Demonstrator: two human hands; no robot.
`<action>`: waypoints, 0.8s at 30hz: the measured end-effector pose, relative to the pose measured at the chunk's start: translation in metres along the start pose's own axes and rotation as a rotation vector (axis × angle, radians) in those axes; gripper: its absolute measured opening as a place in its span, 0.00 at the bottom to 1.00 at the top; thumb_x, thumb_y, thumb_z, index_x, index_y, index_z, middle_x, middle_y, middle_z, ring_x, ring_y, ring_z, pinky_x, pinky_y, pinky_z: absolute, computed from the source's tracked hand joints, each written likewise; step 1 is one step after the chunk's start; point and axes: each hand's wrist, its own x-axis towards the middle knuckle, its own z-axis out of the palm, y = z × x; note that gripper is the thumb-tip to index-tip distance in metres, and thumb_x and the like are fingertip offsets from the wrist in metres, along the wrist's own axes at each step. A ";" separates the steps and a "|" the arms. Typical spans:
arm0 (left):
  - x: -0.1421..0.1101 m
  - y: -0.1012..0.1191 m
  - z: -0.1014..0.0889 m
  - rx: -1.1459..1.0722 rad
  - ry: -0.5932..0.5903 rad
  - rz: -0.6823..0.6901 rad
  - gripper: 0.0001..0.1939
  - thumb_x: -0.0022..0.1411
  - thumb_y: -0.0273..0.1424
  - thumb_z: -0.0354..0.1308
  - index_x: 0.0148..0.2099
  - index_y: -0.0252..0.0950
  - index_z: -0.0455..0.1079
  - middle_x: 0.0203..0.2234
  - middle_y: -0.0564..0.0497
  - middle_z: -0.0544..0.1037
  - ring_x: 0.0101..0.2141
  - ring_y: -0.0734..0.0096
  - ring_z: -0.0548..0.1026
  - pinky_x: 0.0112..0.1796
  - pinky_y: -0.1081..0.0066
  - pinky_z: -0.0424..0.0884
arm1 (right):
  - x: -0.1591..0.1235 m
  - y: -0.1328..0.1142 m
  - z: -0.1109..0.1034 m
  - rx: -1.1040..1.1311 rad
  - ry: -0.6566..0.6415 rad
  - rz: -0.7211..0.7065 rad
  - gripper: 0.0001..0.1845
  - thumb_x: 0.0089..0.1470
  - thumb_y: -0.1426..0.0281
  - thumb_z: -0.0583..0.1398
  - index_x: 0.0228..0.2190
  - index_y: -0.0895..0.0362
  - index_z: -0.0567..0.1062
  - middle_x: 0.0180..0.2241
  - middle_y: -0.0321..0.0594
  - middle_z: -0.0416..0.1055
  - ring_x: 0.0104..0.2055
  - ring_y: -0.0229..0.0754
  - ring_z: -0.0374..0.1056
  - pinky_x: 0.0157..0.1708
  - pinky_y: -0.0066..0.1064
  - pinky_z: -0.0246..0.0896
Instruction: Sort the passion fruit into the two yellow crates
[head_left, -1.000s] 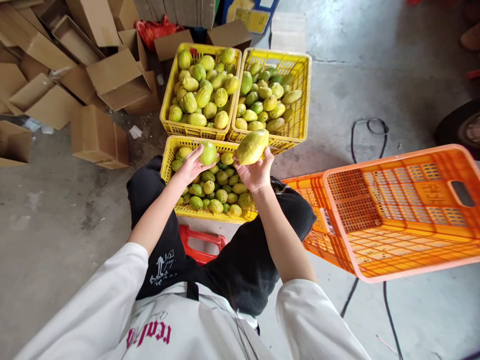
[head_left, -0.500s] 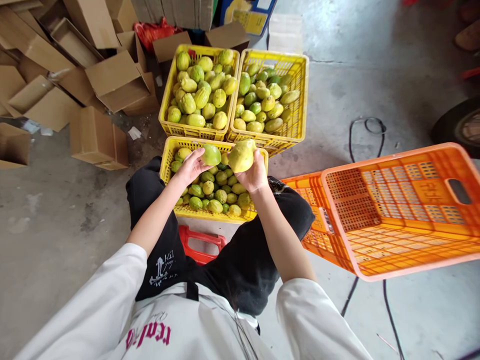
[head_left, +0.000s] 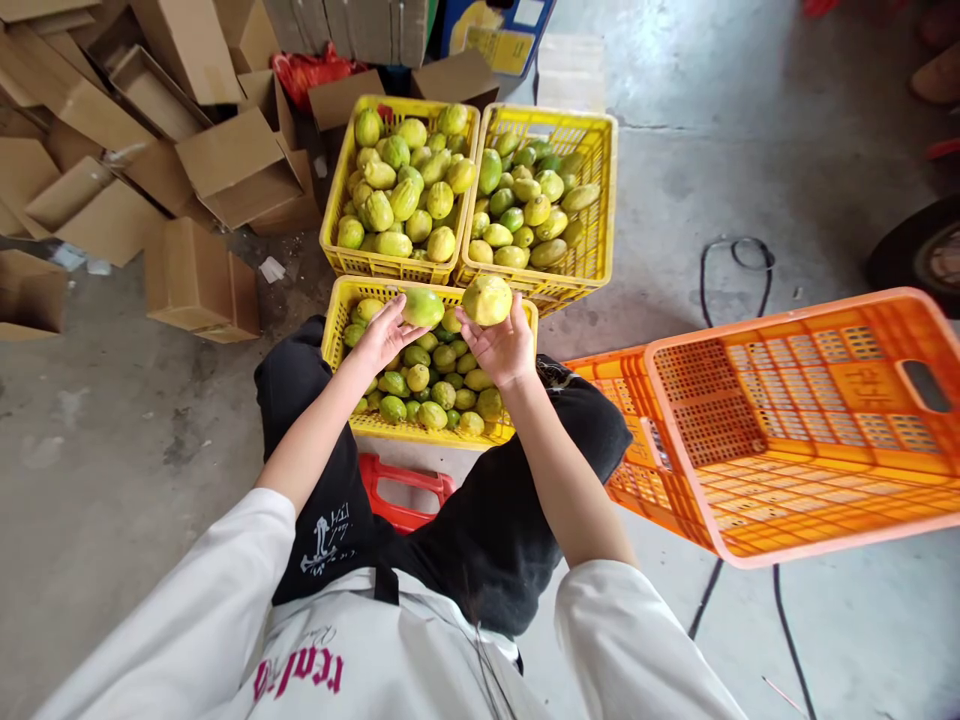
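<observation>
In my left hand [head_left: 382,332] is a smooth green papaya [head_left: 423,307], gripped by the fingers and thumb. My right hand [head_left: 501,343] holds a yellow, bumpy papaya [head_left: 487,300] on its upturned fingers, a little to the right of the green one. Both fruits are held apart, above the near yellow crate [head_left: 424,432], which is filled with smaller green and yellow fruits [head_left: 431,415]. Behind it, the far left yellow crate [head_left: 390,268] is heaped with larger fruits, and the far right yellow crate [head_left: 612,200] holds a lower pile.
Orange crates [head_left: 810,555] stand at my right, the upper one tilted with its opening toward me. Open cardboard boxes [head_left: 232,165] are piled at the far left. A black cable [head_left: 705,275] and a wheel [head_left: 926,250] are at the right. Between my legs is a red plastic handle [head_left: 405,515].
My right hand has shifted left, bringing the yellow papaya closer to the green one, and has turned it so an end faces me. In my left hand the green papaya has rolled sideways.
</observation>
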 end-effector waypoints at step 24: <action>0.001 -0.001 -0.004 -0.026 -0.097 0.067 0.03 0.67 0.24 0.58 0.42 0.35 0.72 0.39 0.47 0.83 0.54 0.54 0.79 0.59 0.51 0.72 | -0.002 0.000 0.002 0.069 -0.014 -0.013 0.17 0.54 0.55 0.67 0.43 0.48 0.77 0.41 0.34 0.82 0.50 0.47 0.78 0.52 0.39 0.76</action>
